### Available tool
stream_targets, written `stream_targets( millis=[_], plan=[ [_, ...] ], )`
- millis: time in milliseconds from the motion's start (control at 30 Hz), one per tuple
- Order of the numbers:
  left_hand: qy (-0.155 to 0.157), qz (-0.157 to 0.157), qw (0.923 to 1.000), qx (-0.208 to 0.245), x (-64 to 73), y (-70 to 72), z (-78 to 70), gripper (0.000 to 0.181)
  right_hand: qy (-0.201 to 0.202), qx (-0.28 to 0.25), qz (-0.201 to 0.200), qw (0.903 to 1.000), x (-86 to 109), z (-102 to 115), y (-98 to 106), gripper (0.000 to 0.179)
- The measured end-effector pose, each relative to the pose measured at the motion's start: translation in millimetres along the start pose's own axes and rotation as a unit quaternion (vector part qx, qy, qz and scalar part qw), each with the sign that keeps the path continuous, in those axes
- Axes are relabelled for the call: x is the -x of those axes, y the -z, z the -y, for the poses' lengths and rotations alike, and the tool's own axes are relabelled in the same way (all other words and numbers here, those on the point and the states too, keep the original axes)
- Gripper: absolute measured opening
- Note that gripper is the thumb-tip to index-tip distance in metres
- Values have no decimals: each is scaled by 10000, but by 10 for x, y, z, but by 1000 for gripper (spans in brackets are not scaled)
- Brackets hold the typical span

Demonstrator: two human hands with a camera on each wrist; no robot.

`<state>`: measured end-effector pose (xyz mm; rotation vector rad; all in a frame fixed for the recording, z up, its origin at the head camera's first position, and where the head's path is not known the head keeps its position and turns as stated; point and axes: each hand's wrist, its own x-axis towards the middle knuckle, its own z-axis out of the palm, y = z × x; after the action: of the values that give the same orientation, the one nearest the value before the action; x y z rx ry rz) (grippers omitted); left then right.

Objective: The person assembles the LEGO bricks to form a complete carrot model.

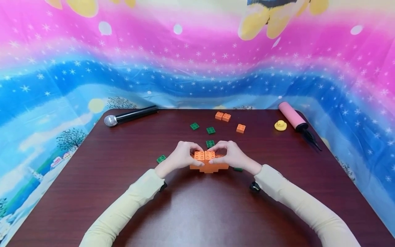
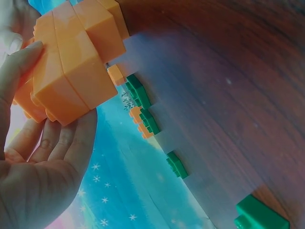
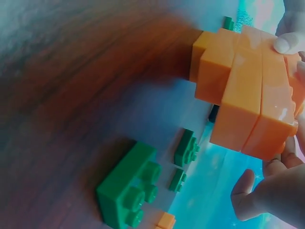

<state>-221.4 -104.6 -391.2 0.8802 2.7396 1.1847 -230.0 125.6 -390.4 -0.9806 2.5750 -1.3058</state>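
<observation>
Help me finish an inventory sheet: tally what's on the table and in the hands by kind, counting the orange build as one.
Orange build: 1
Loose orange bricks: 3
Loose green bricks: 5
Microphone: 1
Yellow duck: 1
Pink-and-black pump: 1
Total: 12

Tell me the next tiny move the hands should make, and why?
Maybe press the two top orange bricks straight down. The left hand and right hand pinch them atop the orange stack, and I can't tell whether they're fully clicked in.
</observation>
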Motion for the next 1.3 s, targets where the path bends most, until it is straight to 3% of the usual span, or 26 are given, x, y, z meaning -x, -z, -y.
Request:
stream_targets(
  millis=[233, 567, 933, 1300],
  plan=[
    [48, -34, 10000, 12, 9, -2, -9, 32, 241, 137, 97, 9996, -33, 28, 16, 33],
    [13, -62, 10000, 48, 13, -8, -16, 32, 148, 245, 169, 9994, -49, 47, 11, 32],
    [-579, 141, 9982, -9, -32, 24, 1, 29, 79, 105, 176, 9998, -67, 40, 5, 30],
    [-559, 77, 9980, -286, -43, 34, -72, 30, -34, 76, 259, 9996, -61, 50, 21, 32]
  ],
)
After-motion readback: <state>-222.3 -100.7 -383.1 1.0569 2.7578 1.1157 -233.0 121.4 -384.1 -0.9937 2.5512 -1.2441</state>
